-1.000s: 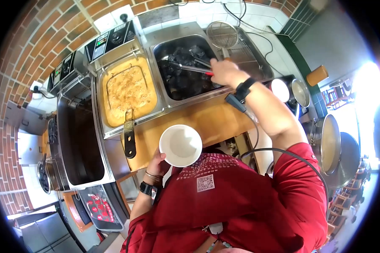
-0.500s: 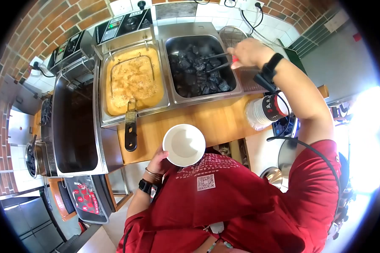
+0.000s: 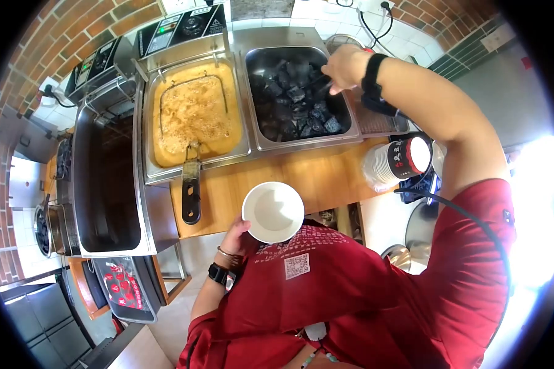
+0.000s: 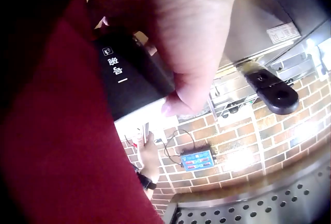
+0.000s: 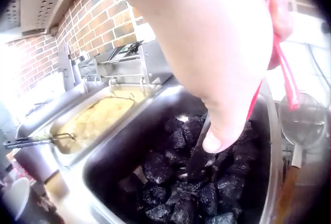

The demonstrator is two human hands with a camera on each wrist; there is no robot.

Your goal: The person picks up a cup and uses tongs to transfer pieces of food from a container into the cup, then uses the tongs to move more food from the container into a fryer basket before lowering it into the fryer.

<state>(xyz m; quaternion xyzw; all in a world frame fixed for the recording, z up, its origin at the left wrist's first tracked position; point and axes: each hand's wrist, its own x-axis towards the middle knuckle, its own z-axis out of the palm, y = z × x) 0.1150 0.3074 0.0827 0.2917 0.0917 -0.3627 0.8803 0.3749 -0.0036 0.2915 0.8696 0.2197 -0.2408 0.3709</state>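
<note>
My left hand [image 3: 238, 237] holds a paper bowl [image 3: 272, 212] by its side, its white inside facing up; the left wrist view shows the bowl's black outer wall [image 4: 129, 74] and my thumb at its rim. My right hand [image 3: 349, 66] is over the right part of a steel tray [image 3: 357, 131] of black chunks [image 3: 297, 93]. In the right wrist view, my right hand [image 5: 222, 43] grips red-edged tongs [image 5: 287, 74], whose dark arms reach down among the black chunks [image 5: 158, 167]. The tips of the tongs are hard to make out there.
Left of the tray, a fryer of yellow oil [image 3: 194, 117] holds a wire basket with a black handle [image 3: 191, 194]. Farther left is a dark, deep vat [image 3: 108, 184]. Stacked paper bowls [image 3: 391, 161] stand at the right on the wooden counter [image 3: 326, 175]. A strainer [image 5: 302, 120] lies beside the tray.
My right hand has moved up and right from its place a second ago, then slightly left, staying over the tray with the tongs. My left hand and the bowl have shifted slightly right.
</note>
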